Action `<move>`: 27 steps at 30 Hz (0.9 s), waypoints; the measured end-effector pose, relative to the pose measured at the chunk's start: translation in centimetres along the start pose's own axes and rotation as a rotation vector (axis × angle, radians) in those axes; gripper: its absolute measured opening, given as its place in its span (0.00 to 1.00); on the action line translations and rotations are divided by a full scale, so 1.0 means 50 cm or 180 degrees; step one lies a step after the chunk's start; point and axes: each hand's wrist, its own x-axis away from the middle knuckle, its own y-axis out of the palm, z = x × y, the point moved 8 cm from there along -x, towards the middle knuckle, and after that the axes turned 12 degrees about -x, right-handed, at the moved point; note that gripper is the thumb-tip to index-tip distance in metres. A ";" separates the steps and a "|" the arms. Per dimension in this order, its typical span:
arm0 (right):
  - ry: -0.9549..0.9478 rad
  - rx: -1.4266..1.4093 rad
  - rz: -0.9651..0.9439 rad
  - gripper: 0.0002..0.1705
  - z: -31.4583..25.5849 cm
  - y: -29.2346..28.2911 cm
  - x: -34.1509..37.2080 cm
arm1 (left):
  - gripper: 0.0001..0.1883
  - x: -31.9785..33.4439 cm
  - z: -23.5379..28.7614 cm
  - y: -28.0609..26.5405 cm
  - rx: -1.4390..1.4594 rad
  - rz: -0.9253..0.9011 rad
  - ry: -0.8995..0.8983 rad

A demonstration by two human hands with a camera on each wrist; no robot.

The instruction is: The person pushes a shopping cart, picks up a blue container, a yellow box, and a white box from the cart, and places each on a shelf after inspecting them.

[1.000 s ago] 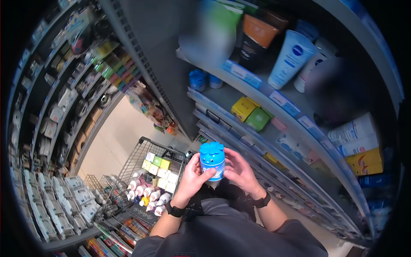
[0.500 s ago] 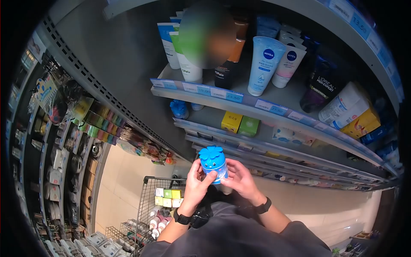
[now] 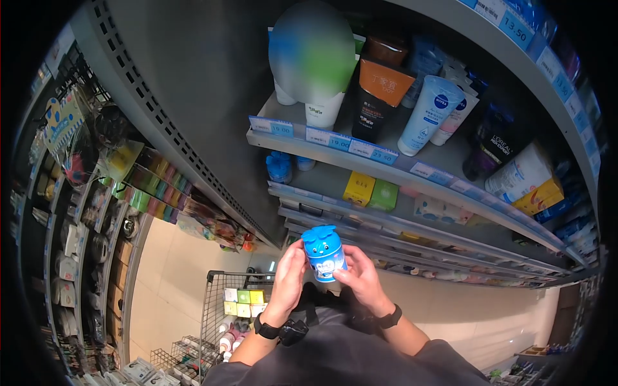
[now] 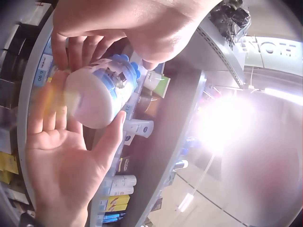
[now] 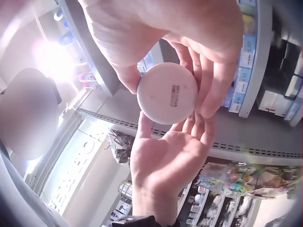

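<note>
A small blue jar [image 3: 326,257] with a petal-shaped lid and a cartoon face is held upright, slightly tilted, before the person's chest. The right hand [image 3: 364,278] grips it, thumb on the lower front and fingers round the side. On the other side, the left hand [image 3: 289,280] has relaxed fingers touching the jar, its thumb off the front label. The left wrist view shows the jar's pale base [image 4: 89,100] and part of its printed label. A small printed code shows on the white base [image 5: 167,93] in the right wrist view.
Shelves ahead carry face-wash tubes [image 3: 431,116], with more blue jars [image 3: 279,167] and small yellow and green boxes [image 3: 359,188] one level below. A wire shopping cart [image 3: 212,309] with boxes and bottles stands at the left. Another stocked shelf [image 3: 71,257] lines the far left.
The left thumb has come off the jar's front, leaving more of the label in sight. The right thumb stays on the jar. The head view has swung, shifting the shelves and cart.
</note>
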 end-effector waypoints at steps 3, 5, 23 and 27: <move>-0.0004 -0.0080 -0.0001 0.33 0.013 0.000 0.005 | 0.31 -0.002 0.032 0.001 -0.0113 0.0049 0.0063; 0.0002 -0.0151 -0.0011 0.32 0.028 0.000 0.010 | 0.32 -0.004 0.044 -0.002 -0.0040 0.0079 0.0058; -0.0034 0.0008 -0.0127 0.31 0.052 0.036 0.031 | 0.50 0.028 0.075 0.011 -0.0527 -0.0169 0.0256; 0.0654 -0.1151 -0.0437 0.36 0.097 0.055 0.036 | 0.53 0.026 0.082 0.009 0.0163 -0.0335 0.0065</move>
